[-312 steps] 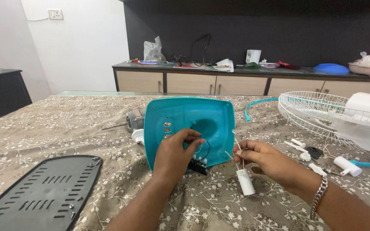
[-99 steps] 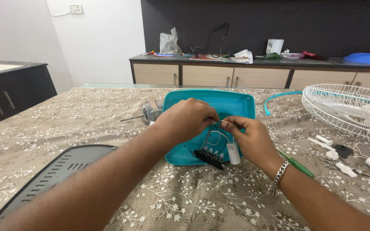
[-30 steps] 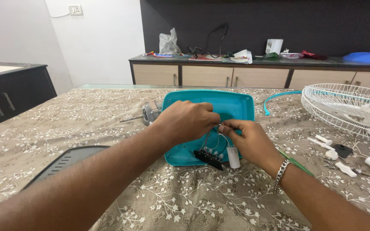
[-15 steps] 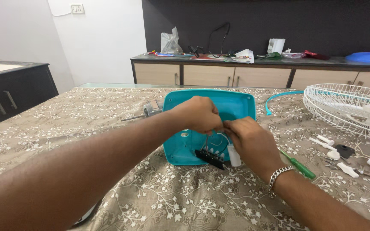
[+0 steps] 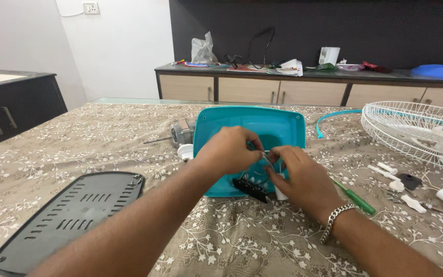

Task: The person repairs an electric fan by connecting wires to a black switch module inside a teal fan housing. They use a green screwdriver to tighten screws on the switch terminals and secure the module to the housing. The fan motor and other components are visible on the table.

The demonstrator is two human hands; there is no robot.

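Teal plastic housings (image 5: pixel 283 125): 1
Black vented panels (image 5: pixel 67 215): 1
White wire fan guards (image 5: pixel 411 128): 1
Green-handled screwdrivers (image 5: pixel 357 199): 1
Motors (image 5: pixel 180 133): 1
Hands: 2, left hand (image 5: pixel 229 151), right hand (image 5: pixel 303 177)

Lower left: black vented cover (image 5: pixel 67 218) flat on the floral tablecloth (image 5: pixel 103 159).
Right edge: white wire fan guard (image 5: pixel 411 128).
Right of centre: green-handled screwdriver (image 5: pixel 357 199).
Top centre: wooden sideboard (image 5: pixel 283 90) with a clear plastic bag (image 5: pixel 202 50).

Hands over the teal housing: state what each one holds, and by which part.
Both the left hand and right hand pinch thin wires at fingertips above the teal housing; the exact grip point cannot be told.
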